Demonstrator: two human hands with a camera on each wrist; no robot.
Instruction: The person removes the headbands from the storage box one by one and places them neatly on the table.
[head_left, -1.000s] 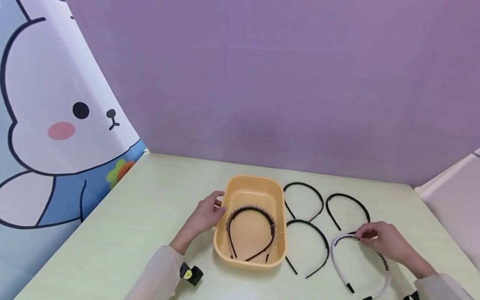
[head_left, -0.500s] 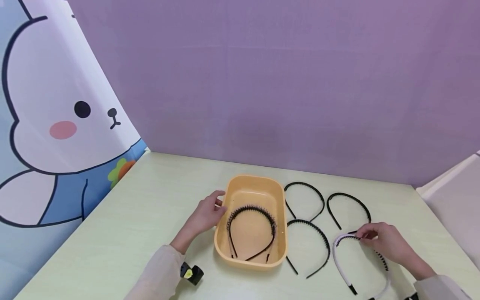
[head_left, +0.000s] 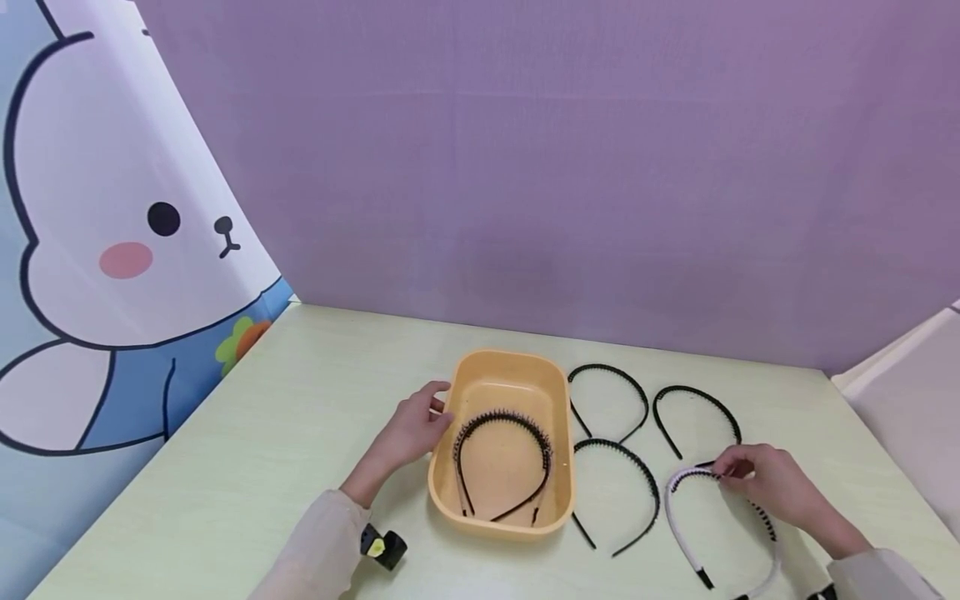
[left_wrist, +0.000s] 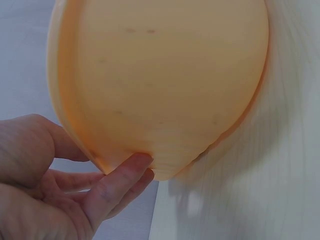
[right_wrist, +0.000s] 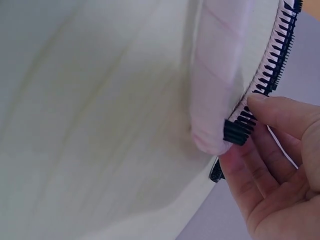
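My left hand (head_left: 408, 429) grips the left rim of an orange plastic basin (head_left: 502, 385), its fingers spread over the end wall in the left wrist view. Inside the basin lies a black toothed headband (head_left: 501, 417), overlapping a second, lighter one that it mostly hides. Off to the right, my right hand (head_left: 772, 483) pinches a pale pink padded headband (head_left: 677, 533) near the top of its curve. The right wrist view shows thumb and fingers on its black inner comb teeth (right_wrist: 240, 131). Both dark-tipped ends of this headband point toward me.
Between basin and right hand lie thin black headbands: one at the back (head_left: 608, 367), one in front (head_left: 657, 496) and one farther right (head_left: 693, 389), partly behind the right hand. A purple cloth wall (head_left: 525, 208) stands behind the pale tabletop (head_left: 330, 375).
The pink headband's lower ends have shifted very slightly to the right. Both hands and the basin have stayed practically in place.
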